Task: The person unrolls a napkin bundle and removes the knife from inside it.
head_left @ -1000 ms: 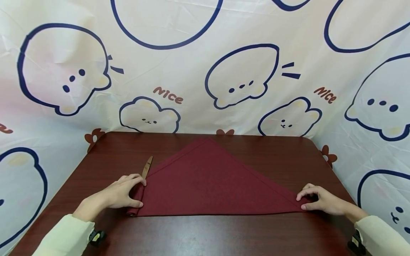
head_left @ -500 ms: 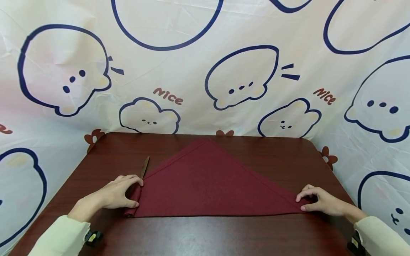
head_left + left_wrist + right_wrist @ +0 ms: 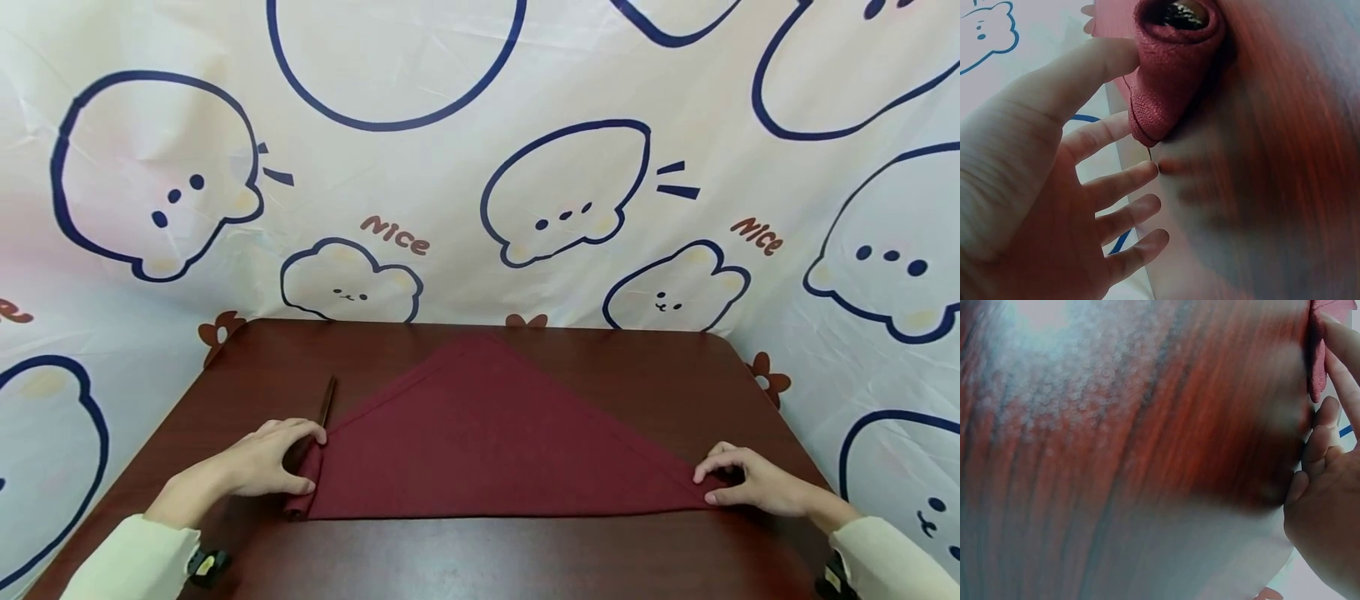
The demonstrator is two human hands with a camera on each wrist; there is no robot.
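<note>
A dark red cloth napkin [image 3: 480,442], folded into a triangle, lies flat with its peak pointing away. Its left end is wound into a small roll [image 3: 1166,87]; inside the near opening a shiny, textured handle-like piece shows. From the roll's far end sticks a narrow knife-like blade [image 3: 327,402], seen nearly edge-on. My left hand [image 3: 258,462] holds this roll between thumb and index finger, the other fingers spread in the left wrist view. At the opposite corner, my right hand [image 3: 757,479] pinches the napkin's tip with thumb and forefinger. The rest of the rolled object is hidden.
All this lies on a dark brown wooden table [image 3: 480,554] with rounded far corners. A white curtain [image 3: 450,183] printed with cartoon outlines hangs behind and at both sides. Black wrist devices [image 3: 208,568] sit at the cuffs.
My left hand and the roll have shifted a little left, laying out more flat napkin. The blade has turned from broadside to nearly edge-on. My right hand stays at its corner.
</note>
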